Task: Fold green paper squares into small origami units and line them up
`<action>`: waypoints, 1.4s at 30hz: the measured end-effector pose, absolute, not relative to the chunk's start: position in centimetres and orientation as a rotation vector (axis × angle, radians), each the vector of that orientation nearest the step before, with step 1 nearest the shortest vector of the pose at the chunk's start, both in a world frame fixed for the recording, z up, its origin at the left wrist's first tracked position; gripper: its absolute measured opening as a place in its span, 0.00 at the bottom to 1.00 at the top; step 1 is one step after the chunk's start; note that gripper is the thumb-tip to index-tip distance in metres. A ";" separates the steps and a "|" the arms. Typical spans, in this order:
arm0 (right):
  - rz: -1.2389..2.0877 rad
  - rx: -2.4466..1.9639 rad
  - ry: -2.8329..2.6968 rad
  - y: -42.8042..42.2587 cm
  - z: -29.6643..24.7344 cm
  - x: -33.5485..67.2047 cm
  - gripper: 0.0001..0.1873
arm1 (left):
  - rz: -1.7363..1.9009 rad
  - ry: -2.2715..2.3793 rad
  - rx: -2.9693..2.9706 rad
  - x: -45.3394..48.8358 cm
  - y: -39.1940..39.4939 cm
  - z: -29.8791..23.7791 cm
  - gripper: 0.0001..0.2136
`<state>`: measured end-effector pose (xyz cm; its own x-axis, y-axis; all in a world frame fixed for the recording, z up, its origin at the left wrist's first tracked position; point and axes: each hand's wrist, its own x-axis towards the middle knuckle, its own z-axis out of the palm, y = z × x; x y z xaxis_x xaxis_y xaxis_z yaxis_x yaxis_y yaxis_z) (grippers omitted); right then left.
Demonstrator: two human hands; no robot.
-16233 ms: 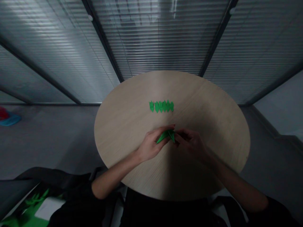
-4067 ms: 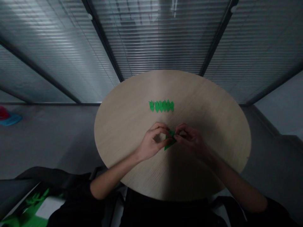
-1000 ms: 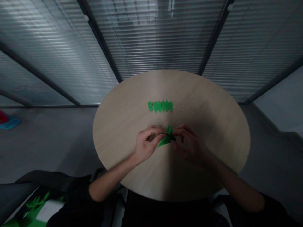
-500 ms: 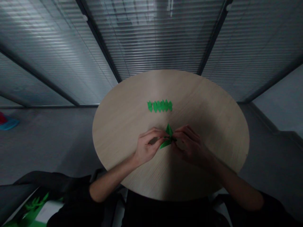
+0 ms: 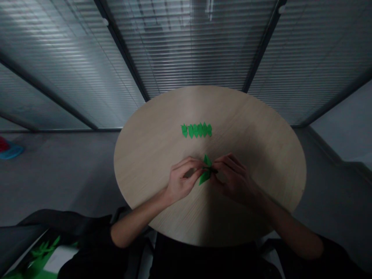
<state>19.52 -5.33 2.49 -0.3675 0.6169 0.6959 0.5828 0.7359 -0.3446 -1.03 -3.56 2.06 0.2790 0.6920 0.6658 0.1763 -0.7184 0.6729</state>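
Note:
Between my two hands is a folded piece of green paper [image 5: 205,178], pinched near its middle, with one point sticking up and another pointing down toward me. My left hand [image 5: 183,176] grips it from the left between thumb and fingertips. From the right, my right hand [image 5: 232,178] pinches it as well, partly in shadow. The fingertips hide the paper's centre, where a dark fold shows. Beyond my hands, a row of several small green leaf-shaped paper pieces [image 5: 199,130] lies on the round wooden table [image 5: 151,147].
Glass panels with blinds [image 5: 188,54] stand behind the table. At my lower left, a dark chair or bag [image 5: 58,219] has green items and a white sheet [image 5: 61,259] by it. A red and blue object [image 5: 11,150] is on the floor at far left.
The green paper has turned slightly between my fingers; its lower point now aims more steeply down and its upper part looks narrower. My hands have barely moved.

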 end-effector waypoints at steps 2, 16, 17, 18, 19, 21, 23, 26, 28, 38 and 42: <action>0.052 -0.905 -2.065 -5.3 2.5 19.5 0.03 | 1.446 0.778 2.101 -1.0 -3.6 2.1 0.03; 0.134 -0.866 -2.047 -5.1 2.9 19.5 0.03 | 1.486 0.798 2.153 -0.9 -3.5 1.9 0.03; 0.135 -0.869 -2.059 -5.1 2.9 19.5 0.03 | 1.483 0.797 2.156 -0.9 -3.6 1.9 0.03; 0.136 -0.870 -2.070 -5.1 2.8 19.6 0.02 | 1.478 0.790 2.160 -0.9 -3.6 1.9 0.03; 0.137 -0.870 -2.080 -5.1 2.8 19.6 0.02 | 1.472 0.783 2.163 -0.9 -3.6 1.8 0.03; 0.143 -0.874 -2.093 -5.0 2.6 19.7 0.02 | 1.464 0.769 2.169 -0.9 -3.6 1.7 0.03; 0.151 -0.892 -2.095 -5.0 2.5 19.7 0.02 | 1.459 0.767 2.173 -0.9 -3.6 1.6 0.03; 0.152 -0.928 -2.079 -5.1 2.3 19.6 0.02 | 1.458 0.786 2.169 -0.9 -3.6 1.5 0.03; 0.154 -0.937 -2.067 -5.2 2.3 19.5 0.02 | 1.462 0.814 2.158 -0.8 -3.6 1.5 0.03; 0.169 -0.938 -2.076 -5.1 2.1 19.6 0.03 | 1.477 0.817 2.150 -0.7 -3.7 1.6 0.03; 0.166 -0.965 -2.095 -5.2 1.9 19.6 0.02 | 1.478 0.816 2.147 -0.7 -3.8 1.6 0.03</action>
